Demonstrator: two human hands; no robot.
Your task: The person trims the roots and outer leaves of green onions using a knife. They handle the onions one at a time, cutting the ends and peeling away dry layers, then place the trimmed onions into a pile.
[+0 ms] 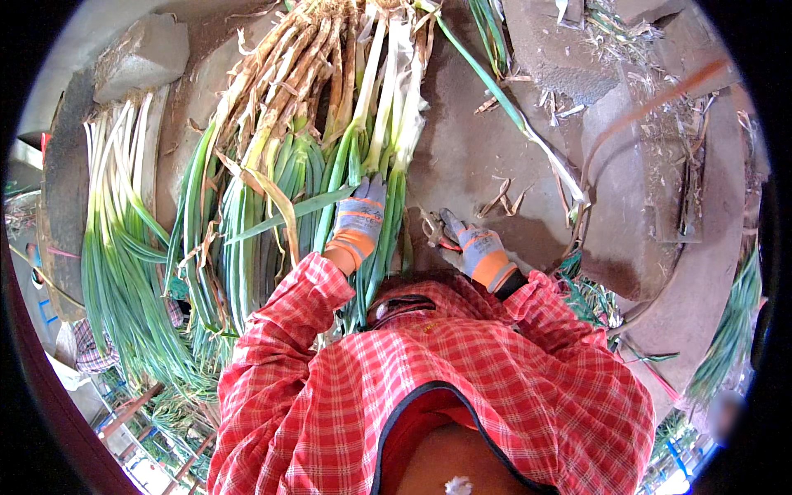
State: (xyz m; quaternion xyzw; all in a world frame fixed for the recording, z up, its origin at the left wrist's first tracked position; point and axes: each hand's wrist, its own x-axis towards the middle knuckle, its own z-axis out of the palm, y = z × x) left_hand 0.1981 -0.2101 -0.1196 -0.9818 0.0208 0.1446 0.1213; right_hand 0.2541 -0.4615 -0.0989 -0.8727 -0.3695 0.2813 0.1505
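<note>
My left hand [359, 219], in a grey and orange work glove, curls over the green leaves of some long green onions [377, 139] with whitish stems. Its fingertips are partly hidden among the leaves. Beside it spreads a pile of green onions with dry brown outer skins [291, 80], roots at the far end. A loose, partly yellowed leaf [278, 198] crosses the pile. My right hand [482, 250], gloved alike, is closed around a small hand tool [438, 234] with metal and red parts, whose exact kind is unclear.
Paler-stemmed green onions [117, 204] lie at left near a stone block [142, 59]. One single onion [513, 117] lies on the brown surface at right. A reddish hose [643, 111] curves down the right side. Peeled scraps [504, 198] are scattered about. A person's checked garment [93, 346] shows at lower left.
</note>
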